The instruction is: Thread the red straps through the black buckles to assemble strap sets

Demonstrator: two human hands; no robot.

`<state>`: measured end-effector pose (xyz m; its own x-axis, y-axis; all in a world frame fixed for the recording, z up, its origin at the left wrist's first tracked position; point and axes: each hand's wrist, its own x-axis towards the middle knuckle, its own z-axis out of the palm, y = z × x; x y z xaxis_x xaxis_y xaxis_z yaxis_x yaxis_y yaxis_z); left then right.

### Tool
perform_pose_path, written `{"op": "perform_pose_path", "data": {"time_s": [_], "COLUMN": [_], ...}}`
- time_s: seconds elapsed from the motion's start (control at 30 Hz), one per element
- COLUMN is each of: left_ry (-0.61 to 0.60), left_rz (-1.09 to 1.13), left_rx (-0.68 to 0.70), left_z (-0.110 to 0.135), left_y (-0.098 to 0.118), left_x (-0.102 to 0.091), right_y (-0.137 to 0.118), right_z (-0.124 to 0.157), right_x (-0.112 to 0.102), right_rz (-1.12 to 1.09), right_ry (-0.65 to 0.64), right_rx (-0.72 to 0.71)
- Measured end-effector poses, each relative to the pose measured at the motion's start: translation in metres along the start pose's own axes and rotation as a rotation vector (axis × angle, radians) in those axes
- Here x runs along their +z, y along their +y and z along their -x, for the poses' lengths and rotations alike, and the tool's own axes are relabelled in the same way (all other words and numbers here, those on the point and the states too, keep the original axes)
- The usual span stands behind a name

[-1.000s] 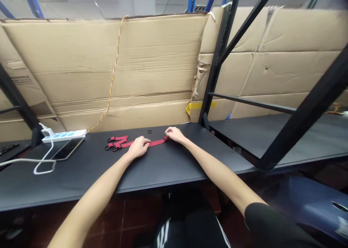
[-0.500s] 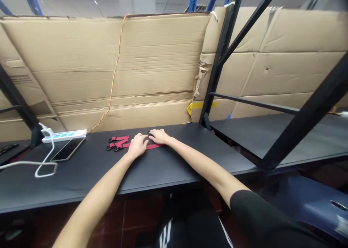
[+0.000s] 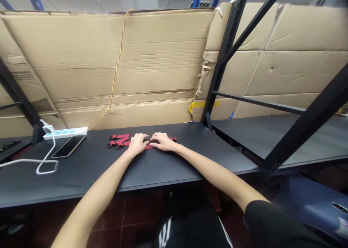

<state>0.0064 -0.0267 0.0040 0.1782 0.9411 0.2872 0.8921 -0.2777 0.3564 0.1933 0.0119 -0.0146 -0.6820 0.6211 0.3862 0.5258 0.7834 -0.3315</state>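
A red strap (image 3: 173,139) lies on the black table (image 3: 163,164), mostly covered by my hands, with its right end poking out past my right hand. My left hand (image 3: 138,143) presses on the strap with fingers curled. My right hand (image 3: 163,142) lies just beside it, its fingertips pinched on the strap and meeting the left fingers. Left of my hands lie more red straps with black metal rings (image 3: 118,141).
A phone (image 3: 67,147) lies at the table's left, beside a white power strip (image 3: 65,133) and a looped white cable (image 3: 45,164). Cardboard sheets (image 3: 152,67) line the back. A black rack post (image 3: 217,81) stands right of my hands.
My right hand has slid left along the strap until it meets my left hand. A folded strap end now shows to the right of it. The small black ring behind the strap is no longer seen.
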Motion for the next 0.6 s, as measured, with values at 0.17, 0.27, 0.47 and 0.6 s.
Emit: {"op": "perform_pose_path", "data": {"time_s": [0.17,0.27,0.47,0.6], "left_ry": [-0.011,-0.024,-0.021,-0.061], "left_rz": [-0.142,-0.116,-0.166,-0.152], "left_rx": [-0.093,-0.091,-0.118,-0.120], "left_z": [-0.001,-0.002,-0.003,-0.006], "left_y": [-0.005,-0.006,-0.014,-0.022], "left_x": [-0.004,-0.003,-0.010,-0.014], "right_y": [-0.001,0.000,0.006,0.008], "right_z": [-0.001,-0.001,0.002,0.002], "right_x": [-0.003,-0.006,-0.004,-0.004], "right_rz": [0.013,-0.043,-0.220,-0.235], "right_ry": [-0.045,-0.052,-0.019,-0.019], "right_rx": [0.127,0.154,0.171,0.151]}}
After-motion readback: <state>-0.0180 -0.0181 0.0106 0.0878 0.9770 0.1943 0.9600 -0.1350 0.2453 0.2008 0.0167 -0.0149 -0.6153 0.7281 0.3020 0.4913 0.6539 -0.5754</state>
